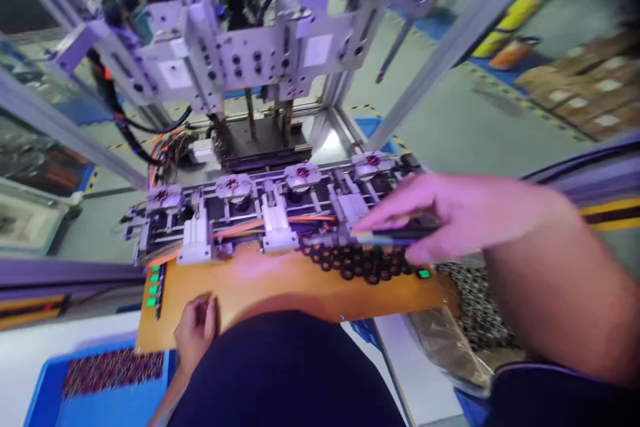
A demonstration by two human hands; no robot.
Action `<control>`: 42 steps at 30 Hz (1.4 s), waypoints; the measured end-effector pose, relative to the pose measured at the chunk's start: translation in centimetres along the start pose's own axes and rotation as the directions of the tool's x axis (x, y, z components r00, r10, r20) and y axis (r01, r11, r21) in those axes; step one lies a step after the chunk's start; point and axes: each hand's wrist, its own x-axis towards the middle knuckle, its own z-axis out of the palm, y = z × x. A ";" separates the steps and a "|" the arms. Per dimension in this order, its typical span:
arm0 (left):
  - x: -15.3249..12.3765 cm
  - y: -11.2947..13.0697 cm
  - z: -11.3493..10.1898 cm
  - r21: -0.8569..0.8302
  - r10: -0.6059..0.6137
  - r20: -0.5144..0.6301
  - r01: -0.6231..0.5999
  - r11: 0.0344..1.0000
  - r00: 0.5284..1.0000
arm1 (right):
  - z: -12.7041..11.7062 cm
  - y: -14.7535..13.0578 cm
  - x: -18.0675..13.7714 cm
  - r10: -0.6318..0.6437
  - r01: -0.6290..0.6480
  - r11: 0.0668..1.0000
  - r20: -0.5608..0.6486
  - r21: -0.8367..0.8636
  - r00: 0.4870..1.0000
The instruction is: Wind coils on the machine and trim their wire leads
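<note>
My right hand (450,213) reaches in from the right, with fingers and thumb closed on a slim pen-like tool (385,238), dark at one end and paler toward its tip. Motion blur hides the tool's exact kind. Just below it, a cluster of small black ring-shaped parts (350,261) lies on the orange board (250,293). My left hand (197,327) rests at the board's near left edge, fingers curled in; whether anything is inside them is hidden.
Behind the board runs a row of several round metal fixtures (302,173), below a metal machine head (250,53). A blue tray (115,407) of small dark parts sits lower left. At right, a plastic bag (445,340) lies by many small metallic parts (480,303).
</note>
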 end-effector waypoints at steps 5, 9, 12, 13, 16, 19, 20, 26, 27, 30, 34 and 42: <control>-0.1 0.9 -0.5 -0.047 0.008 0.204 0.002 0.999 0.979 | 14.5 5.6 5.8 0.092 -0.102 0.891 0.044 0.443 0.995; -0.3 3.5 0.3 -0.189 0.142 0.467 -0.058 0.980 0.873 | 22.4 10.1 11.0 0.195 -0.140 0.876 -0.072 0.462 0.978; -0.4 5.2 1.4 -0.248 0.216 0.540 -0.092 0.964 0.813 | 24.7 12.2 12.9 0.262 -0.180 0.905 -0.171 0.386 0.950; -0.5 5.5 1.7 -0.252 0.228 0.543 -0.102 0.962 0.808 | 25.0 12.6 13.1 0.280 -0.198 0.919 -0.210 0.341 0.937; -1.0 5.9 1.8 -0.243 0.242 0.519 -0.130 0.961 0.819 | 25.4 13.0 12.7 0.275 -0.238 0.960 -0.352 0.145 0.895; -0.8 5.4 -0.3 -0.201 0.250 0.453 -0.175 0.964 0.856 | 25.2 12.1 11.3 0.169 -0.234 0.968 -0.449 -0.092 0.877; -0.3 5.1 -1.7 -0.175 0.253 0.421 -0.196 0.965 0.871 | 24.9 11.5 10.7 0.120 -0.215 0.963 -0.453 -0.164 0.883; 9.9 5.2 -12.0 0.092 0.299 0.217 -0.325 0.941 0.929 | 16.9 3.9 8.1 -0.235 0.033 0.867 -0.350 -0.497 0.907; 12.4 5.7 -13.2 0.136 0.319 0.205 -0.350 0.927 0.925 | 14.7 2.2 8.7 -0.324 0.094 0.776 -0.267 -0.623 0.908; 19.4 7.5 -14.5 0.222 0.399 0.258 -0.456 0.862 0.880 | 8.8 -2.2 12.9 -0.363 0.066 0.510 -0.145 -0.858 0.920; 24.7 8.8 -12.7 0.283 0.433 0.373 -0.545 0.789 0.821 | 4.9 -4.1 19.8 -0.240 0.013 0.408 -0.094 -0.913 0.966; 26.2 7.3 -10.3 0.326 0.397 0.540 -0.620 0.714 0.742 | 4.5 -0.5 24.2 -0.173 0.052 0.443 -0.029 -0.895 0.984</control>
